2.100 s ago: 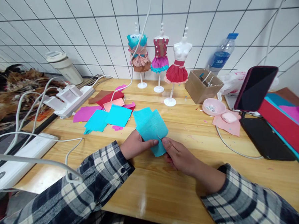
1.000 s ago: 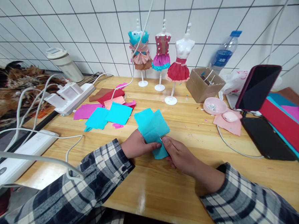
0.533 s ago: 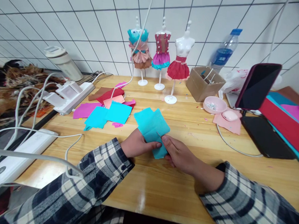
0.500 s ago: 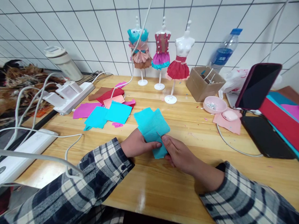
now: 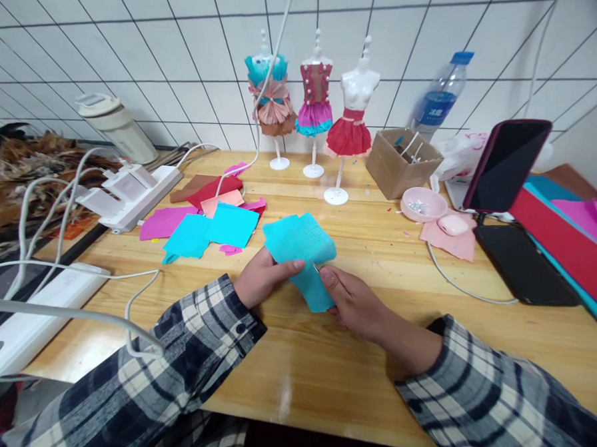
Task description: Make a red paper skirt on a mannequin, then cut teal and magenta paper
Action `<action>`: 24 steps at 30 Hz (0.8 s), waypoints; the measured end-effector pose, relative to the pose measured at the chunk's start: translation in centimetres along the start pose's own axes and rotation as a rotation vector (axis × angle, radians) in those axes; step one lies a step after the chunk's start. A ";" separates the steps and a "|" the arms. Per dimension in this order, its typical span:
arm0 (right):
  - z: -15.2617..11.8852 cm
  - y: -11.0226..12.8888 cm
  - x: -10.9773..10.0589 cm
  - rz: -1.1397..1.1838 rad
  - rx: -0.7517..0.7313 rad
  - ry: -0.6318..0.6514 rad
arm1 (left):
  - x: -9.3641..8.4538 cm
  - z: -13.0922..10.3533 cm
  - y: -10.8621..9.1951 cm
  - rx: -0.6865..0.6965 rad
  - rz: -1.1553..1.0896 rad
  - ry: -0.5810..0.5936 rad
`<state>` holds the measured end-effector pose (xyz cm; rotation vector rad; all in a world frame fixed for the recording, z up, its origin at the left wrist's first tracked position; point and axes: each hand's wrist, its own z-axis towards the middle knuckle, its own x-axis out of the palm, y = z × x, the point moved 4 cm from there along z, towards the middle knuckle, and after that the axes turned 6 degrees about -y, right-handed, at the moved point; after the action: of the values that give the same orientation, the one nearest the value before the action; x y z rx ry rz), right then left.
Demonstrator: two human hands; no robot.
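Pieces of bright blue crepe paper (image 5: 302, 240) are held up above the table in front of me. My left hand (image 5: 263, 275) is closed on their left side, thumb on top and fingers hidden beneath. My right hand (image 5: 352, 296) pinches at the right edge of the paper. From its thumb tip a thin, needle-like metal sliver (image 5: 315, 267) sticks out against the paper; its other end is hidden. To the left lie loose blue paper pieces (image 5: 233, 225) beside a purple piece (image 5: 168, 222) and a red piece (image 5: 215, 191).
Three small dress forms (image 5: 340, 145) in paper outfits stand at the back. A cardboard box (image 5: 399, 169), a pink bowl (image 5: 423, 205) and a propped phone (image 5: 506, 164) are to the right. Power strips (image 5: 147, 202) and white cables occupy the left.
My left thumb has shifted up and left across the paper, away from the right thumb. The paper has tilted slightly, and the view has moved a little.
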<state>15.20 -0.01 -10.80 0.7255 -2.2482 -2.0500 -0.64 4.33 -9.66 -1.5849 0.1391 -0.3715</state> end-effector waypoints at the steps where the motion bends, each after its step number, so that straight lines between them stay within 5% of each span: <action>1: 0.0 0.0 0.0 0.006 -0.001 0.003 | -0.1 0.1 -0.1 0.008 0.058 -0.017; 7: -0.2 0.4 0.0 0.022 0.013 0.007 | -0.2 0.1 -1.0 0.105 0.373 -0.056; 24: -0.3 1.2 -0.1 0.002 0.003 -0.042 | 0.7 -0.3 -0.4 0.124 0.407 0.065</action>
<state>15.04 -0.20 -9.61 0.6865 -2.2730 -2.0813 -0.16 3.90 -9.13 -1.3816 0.4713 -0.1102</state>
